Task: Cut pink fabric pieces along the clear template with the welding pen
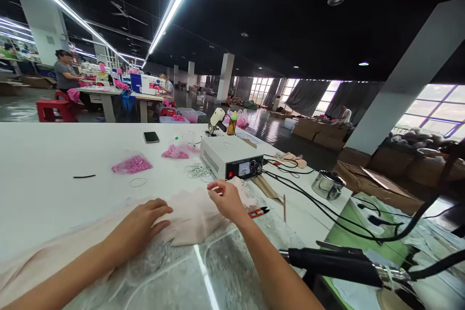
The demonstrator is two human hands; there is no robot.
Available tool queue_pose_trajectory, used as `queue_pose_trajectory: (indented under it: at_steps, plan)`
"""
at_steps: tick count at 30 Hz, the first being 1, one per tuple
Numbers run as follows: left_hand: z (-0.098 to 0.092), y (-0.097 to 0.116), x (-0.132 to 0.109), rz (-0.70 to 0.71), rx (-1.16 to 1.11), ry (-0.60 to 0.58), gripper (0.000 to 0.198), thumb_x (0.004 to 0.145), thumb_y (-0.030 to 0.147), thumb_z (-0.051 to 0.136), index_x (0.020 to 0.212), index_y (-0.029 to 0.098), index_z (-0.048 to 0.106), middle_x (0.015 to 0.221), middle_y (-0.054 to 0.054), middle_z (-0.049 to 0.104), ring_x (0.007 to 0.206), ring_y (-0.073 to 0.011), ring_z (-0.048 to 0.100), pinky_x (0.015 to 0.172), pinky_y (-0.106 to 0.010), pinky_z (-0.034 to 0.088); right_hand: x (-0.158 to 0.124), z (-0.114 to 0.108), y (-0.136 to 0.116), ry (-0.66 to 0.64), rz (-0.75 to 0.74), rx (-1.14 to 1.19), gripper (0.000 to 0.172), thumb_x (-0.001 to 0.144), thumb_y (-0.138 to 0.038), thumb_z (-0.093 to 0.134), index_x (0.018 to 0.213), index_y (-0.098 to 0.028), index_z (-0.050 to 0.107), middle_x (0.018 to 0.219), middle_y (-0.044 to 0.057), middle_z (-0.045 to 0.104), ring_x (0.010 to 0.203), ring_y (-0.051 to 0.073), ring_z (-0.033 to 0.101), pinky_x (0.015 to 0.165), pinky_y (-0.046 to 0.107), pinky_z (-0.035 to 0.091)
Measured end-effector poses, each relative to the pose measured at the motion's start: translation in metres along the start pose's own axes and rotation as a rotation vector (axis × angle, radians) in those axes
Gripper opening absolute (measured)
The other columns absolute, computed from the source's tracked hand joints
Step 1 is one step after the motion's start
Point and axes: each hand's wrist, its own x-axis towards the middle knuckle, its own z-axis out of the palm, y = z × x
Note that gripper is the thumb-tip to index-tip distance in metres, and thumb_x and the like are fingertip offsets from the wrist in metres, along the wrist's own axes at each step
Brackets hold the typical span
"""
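A pale pink piece of fabric (192, 215) lies on the white table (54, 164) in front of me. My left hand (143, 220) rests flat on its left part, fingers stretched out. My right hand (227, 198) sits at the fabric's upper right edge, fingers curled in a pinch on the cloth. Small red thread snips (258, 211) lie just right of that hand. A white control box (232, 157) with a dial stands right behind it.
Bags of pink parts (131, 164), white rings (198, 170), a phone (151, 137) and a metal pot (328, 184) lie on the table. Black cables (327, 213) run to a black heat tool (334, 264) at lower right. Other people work at sewing tables (98, 92) far left.
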Motion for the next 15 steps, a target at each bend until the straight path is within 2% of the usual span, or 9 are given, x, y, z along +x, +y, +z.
queue_pose_trajectory:
  at_steps: [3, 6, 8, 12, 15]
  plan:
    - [0.02, 0.024, 0.038, 0.006, -0.051, -0.107, 0.03, 0.1, 0.036, 0.064, 0.123, 0.017, 0.062, 0.124, -0.009, 0.064, 0.104, -0.0238, 0.066, 0.089, -0.044, 0.057, -0.027, -0.014, 0.029, 0.084, 0.037, -0.004, 0.031, 0.096, -0.036, 0.063, 0.122, -0.018, 0.063, 0.122, 0.009, 0.067, 0.1, 0.022, 0.069, 0.084, 0.042, 0.06]
    - [0.027, 0.033, 0.055, 0.018, -0.075, -0.154, 0.031, 0.1, 0.035, 0.064, 0.125, 0.017, 0.061, 0.123, -0.009, 0.064, 0.103, -0.0235, 0.067, 0.087, -0.043, 0.058, -0.039, -0.017, 0.053, 0.213, 0.014, -0.014, 0.016, 0.096, -0.028, 0.059, 0.097, -0.014, 0.068, 0.082, 0.003, 0.07, 0.07, 0.017, 0.068, 0.066, 0.032, 0.057]
    - [0.026, 0.033, 0.059, 0.03, -0.079, -0.168, 0.031, 0.1, 0.036, 0.064, 0.125, 0.017, 0.061, 0.123, -0.009, 0.064, 0.102, -0.0233, 0.067, 0.087, -0.043, 0.058, -0.041, -0.016, 0.065, 0.286, -0.034, -0.017, 0.017, 0.094, -0.022, 0.053, 0.091, -0.015, 0.068, 0.072, 0.002, 0.068, 0.064, 0.017, 0.067, 0.06, 0.029, 0.054]
    - [0.021, 0.024, 0.066, 0.068, -0.057, -0.205, 0.029, 0.101, 0.037, 0.064, 0.122, 0.017, 0.062, 0.119, -0.008, 0.066, 0.097, -0.0216, 0.068, 0.084, -0.041, 0.059, -0.04, -0.01, 0.078, 0.348, -0.142, -0.039, 0.021, 0.089, -0.021, 0.049, 0.089, -0.017, 0.069, 0.078, 0.006, 0.072, 0.063, 0.018, 0.067, 0.057, 0.028, 0.051]
    - [0.019, 0.019, 0.071, 0.116, -0.003, -0.198, 0.018, 0.102, 0.033, 0.061, 0.106, 0.016, 0.067, 0.104, -0.005, 0.069, 0.087, -0.0184, 0.068, 0.08, -0.037, 0.058, -0.04, -0.005, 0.077, 0.349, -0.238, -0.089, 0.021, 0.084, -0.018, 0.053, 0.093, -0.018, 0.071, 0.091, 0.009, 0.075, 0.075, 0.021, 0.069, 0.068, 0.032, 0.054]
